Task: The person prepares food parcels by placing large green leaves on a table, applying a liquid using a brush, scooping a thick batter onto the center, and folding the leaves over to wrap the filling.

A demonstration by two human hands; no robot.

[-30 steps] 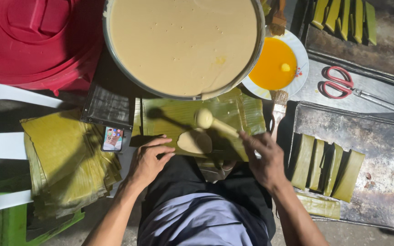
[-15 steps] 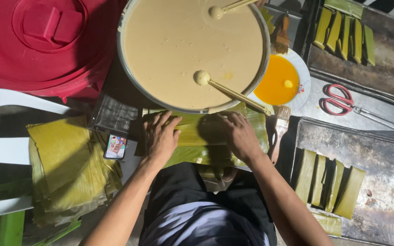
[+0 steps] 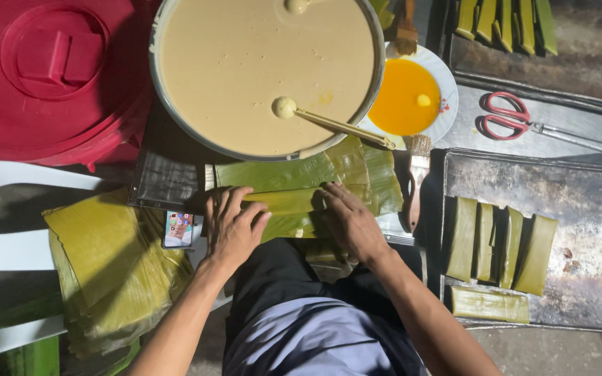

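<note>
1. The banana leaf, green and partly folded, lies just below the batter basin.
2. Left hand and right hand press it flat-fingered, gripping nothing.
3. The basin's top is cut off.

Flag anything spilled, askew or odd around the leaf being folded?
No spill shows. One oddity: a phone lies at the work edge beside the left hand, near the banana-leaf stack. The ladle rests tilted across the batter basin's rim. Both hands press the folded leaf; right hand.
</note>
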